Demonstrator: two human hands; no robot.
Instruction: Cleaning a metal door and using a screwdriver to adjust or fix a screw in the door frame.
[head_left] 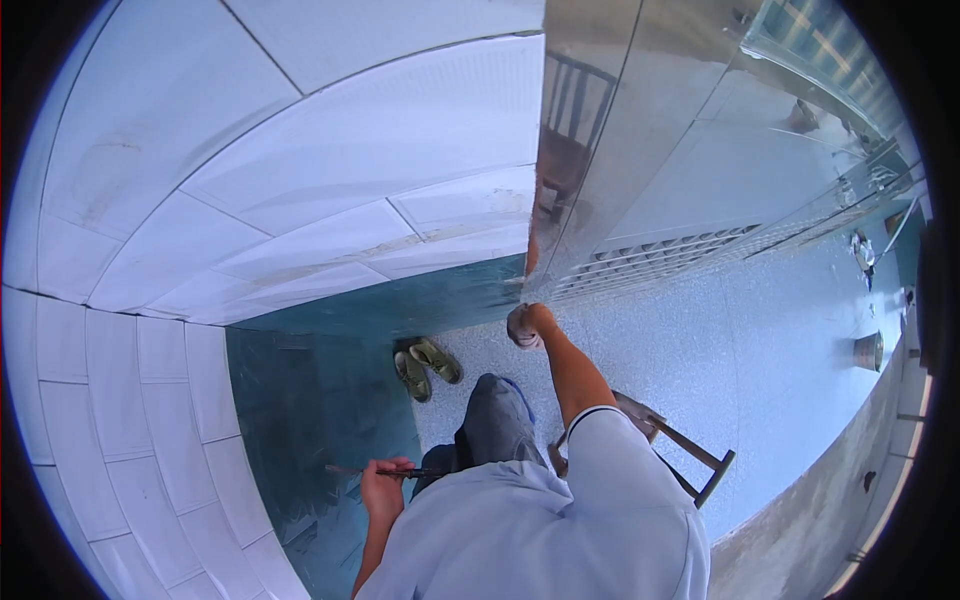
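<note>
My left hand (pixel 381 490) is closed around a thin dark-handled tool (pixel 425 473) with a narrow end pointing left, held at waist level beside my leg. My right arm reaches forward, and my right hand (pixel 531 322) is closed on a crumpled greyish cloth (pixel 522 333) at the lower left corner of a glossy reflective panel (pixel 660 150), just where it meets the white tiles (pixel 360 140). The panel mirrors a chair and has a slatted strip along its bottom. My fingertips on the cloth are too small to make out.
Green shoes (pixel 430 362) sit on the speckled floor (pixel 660 350) by the teal lower wall (pixel 300 400). A wooden chair (pixel 690 447) stands close at my right. A bucket (pixel 866 351) is at the far right. More white tiles (pixel 130 400) line the left wall.
</note>
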